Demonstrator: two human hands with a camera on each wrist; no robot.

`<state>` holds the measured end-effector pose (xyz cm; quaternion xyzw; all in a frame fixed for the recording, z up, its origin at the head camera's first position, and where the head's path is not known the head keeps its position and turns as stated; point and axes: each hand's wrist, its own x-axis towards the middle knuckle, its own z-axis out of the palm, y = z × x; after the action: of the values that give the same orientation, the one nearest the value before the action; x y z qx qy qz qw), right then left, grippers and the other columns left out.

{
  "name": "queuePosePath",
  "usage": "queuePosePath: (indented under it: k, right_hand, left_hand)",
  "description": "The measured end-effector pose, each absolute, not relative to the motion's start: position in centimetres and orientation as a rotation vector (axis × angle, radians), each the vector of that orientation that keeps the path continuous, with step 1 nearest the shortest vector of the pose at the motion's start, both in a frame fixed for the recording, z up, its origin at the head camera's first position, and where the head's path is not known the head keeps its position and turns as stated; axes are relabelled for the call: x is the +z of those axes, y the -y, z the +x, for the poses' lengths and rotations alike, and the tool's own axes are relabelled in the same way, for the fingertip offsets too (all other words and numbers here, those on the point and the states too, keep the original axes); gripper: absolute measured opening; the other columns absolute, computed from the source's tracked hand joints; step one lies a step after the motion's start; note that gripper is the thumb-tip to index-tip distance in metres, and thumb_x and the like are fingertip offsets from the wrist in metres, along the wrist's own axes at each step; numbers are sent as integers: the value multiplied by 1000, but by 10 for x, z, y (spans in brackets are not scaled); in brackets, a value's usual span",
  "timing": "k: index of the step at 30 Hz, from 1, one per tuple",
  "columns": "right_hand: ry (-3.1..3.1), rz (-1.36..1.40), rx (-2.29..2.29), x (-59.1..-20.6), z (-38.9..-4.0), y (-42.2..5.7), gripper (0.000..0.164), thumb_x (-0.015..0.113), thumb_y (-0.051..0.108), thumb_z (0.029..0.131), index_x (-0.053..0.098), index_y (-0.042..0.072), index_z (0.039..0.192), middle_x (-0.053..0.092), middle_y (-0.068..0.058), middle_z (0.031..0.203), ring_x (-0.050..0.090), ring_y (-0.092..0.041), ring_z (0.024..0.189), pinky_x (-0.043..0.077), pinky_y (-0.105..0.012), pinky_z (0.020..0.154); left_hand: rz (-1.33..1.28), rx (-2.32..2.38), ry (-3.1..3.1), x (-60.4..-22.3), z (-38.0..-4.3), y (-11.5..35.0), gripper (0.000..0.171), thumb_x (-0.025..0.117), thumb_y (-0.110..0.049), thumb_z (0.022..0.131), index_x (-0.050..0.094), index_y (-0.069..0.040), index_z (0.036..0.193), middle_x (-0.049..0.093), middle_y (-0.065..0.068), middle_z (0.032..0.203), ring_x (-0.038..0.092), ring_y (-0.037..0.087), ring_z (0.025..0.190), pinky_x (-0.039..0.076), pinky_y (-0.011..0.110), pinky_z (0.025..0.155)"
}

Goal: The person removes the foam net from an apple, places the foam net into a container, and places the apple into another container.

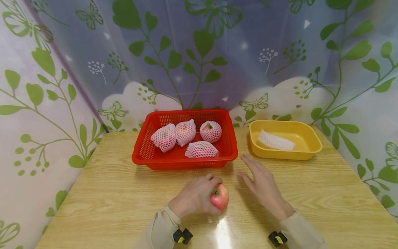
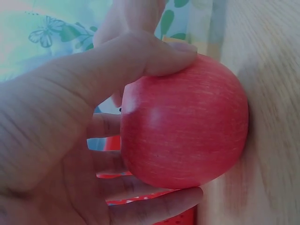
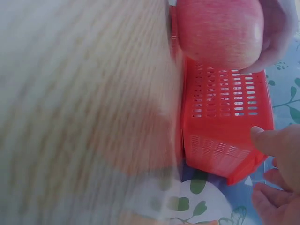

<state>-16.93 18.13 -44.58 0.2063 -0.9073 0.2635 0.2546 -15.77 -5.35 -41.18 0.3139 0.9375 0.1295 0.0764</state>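
Observation:
A bare red apple (image 1: 220, 197) is gripped by my left hand (image 1: 199, 194), thumb on one side and fingers round the other. In the left wrist view the apple (image 2: 185, 124) is low over the wooden table, seemingly against it. My right hand (image 1: 264, 185) is to the right of the apple, fingers extended and holding nothing. The right wrist view shows part of that hand (image 3: 276, 164) with the apple (image 3: 220, 33) apart from it. Behind the hands, a red basket (image 1: 186, 162) holds several apples in white foam nets, one being a netted apple (image 1: 210, 131) at its right.
A yellow tray (image 1: 280, 154) stands to the right of the basket, with an emptied white foam net (image 1: 275, 141) lying inside. Both containers sit on the wooden table (image 1: 109, 193) near its back edge. A leaf-patterned curtain (image 1: 192, 69) hangs behind them.

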Motion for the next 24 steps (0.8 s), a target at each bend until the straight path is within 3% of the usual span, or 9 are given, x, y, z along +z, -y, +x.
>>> queuePosePath:
  k: [6,18,24]
  right_hand:
    - [2411,693,609,-446,-175,-176,69,83,5,80,53,-4,141,54,-22,145,56,-40,129,48,-54,103]
    - [2424,748,519,-447,-177,-175,68,82,-1,79,55,-1,141,55,-20,145,56,-38,130,50,-51,101]
    - [2455,745,493,-443,-178,-175,65,81,-1,80,56,-1,140,57,-20,144,57,-38,130,50,-51,101]
  left_hand:
    - [967,377,-2833,-405,-156,56,77,86,-47,70,60,-15,135,63,3,123,64,19,106,54,33,91]
    - [919,373,-2824,-389,-156,61,79,85,-49,72,58,-16,138,60,4,131,61,23,114,54,42,96]
    - [899,397,-2837,-376,-157,66,80,86,-50,71,57,-18,139,60,2,127,61,22,107,55,45,91]
